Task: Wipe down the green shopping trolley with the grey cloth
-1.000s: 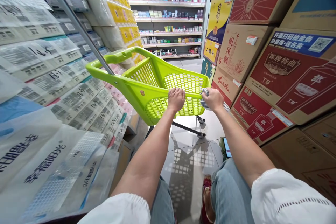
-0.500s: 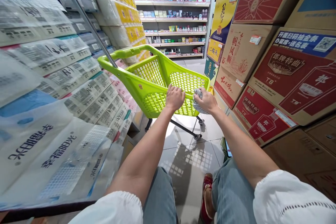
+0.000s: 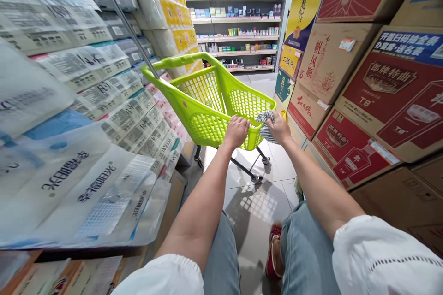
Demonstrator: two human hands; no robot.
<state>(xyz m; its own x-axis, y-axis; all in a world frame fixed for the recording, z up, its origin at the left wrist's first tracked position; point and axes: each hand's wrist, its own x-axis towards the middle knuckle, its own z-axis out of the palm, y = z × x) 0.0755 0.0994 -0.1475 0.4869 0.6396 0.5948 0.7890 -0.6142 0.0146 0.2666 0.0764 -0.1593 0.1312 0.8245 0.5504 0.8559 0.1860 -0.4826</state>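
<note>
A lime-green shopping cart (image 3: 194,120) with perforated plastic sides stands in the aisle, its narrow end towards me. My left hand (image 3: 237,130) is closed over the top rim on the near side of the basket. In my right hand (image 3: 278,126) is a grey-and-white striped cloth (image 3: 267,130), bunched up at the rim's near corner. Part of the cloth lies over the rim and part hangs down outside it. The fingers under the cloth are hidden. No goods show inside the basket.
Stacked paper packs (image 3: 100,184) line the left, with a metal pole (image 3: 124,18) before them. Cardboard cartons (image 3: 380,92) are piled on the right. Shelves (image 3: 238,23) of small boxes and bottles stand at the back. Below me are tiled floor (image 3: 249,235) and a red shoe (image 3: 273,253).
The view has shifted, so the cart appears slightly further right. My right hand with the cloth has moved a little at the corner. My left hand still grips the rim.
</note>
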